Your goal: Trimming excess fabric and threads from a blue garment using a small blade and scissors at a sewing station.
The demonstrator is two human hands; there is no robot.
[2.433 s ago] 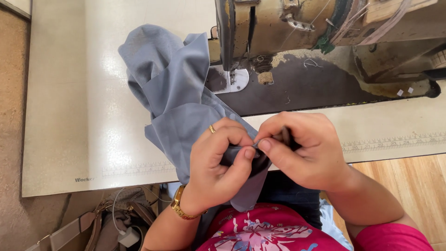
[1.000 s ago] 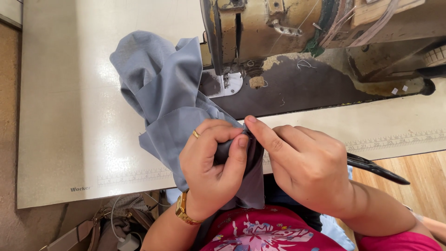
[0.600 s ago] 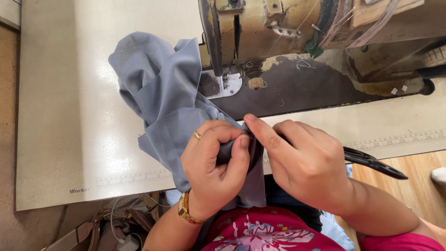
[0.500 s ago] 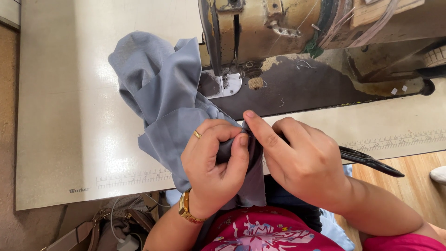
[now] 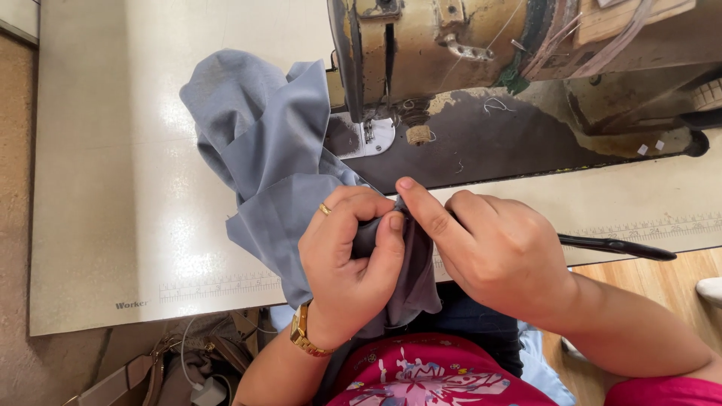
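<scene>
Both hands pinched grey cloth (image 5: pixel 278 173) at table (image 5: pixel 105 188) edge.
Left hand (image 5: pixel 350 263) gripped a fold; right hand (image 5: pixel 496 252) clamped cloth and black scissors (image 5: pixel 617 246), before the sewing machine (image 5: pixel 451 53).

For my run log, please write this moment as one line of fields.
left hand: pinches grey fabric | right hand: index finger on same fold, holds black scissors | place: table before sewing machine

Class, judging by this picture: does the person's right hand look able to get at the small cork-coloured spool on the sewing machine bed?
Probably yes: the right hand lies just below the spool, bare dark bed between, though it holds a black tool.
</scene>
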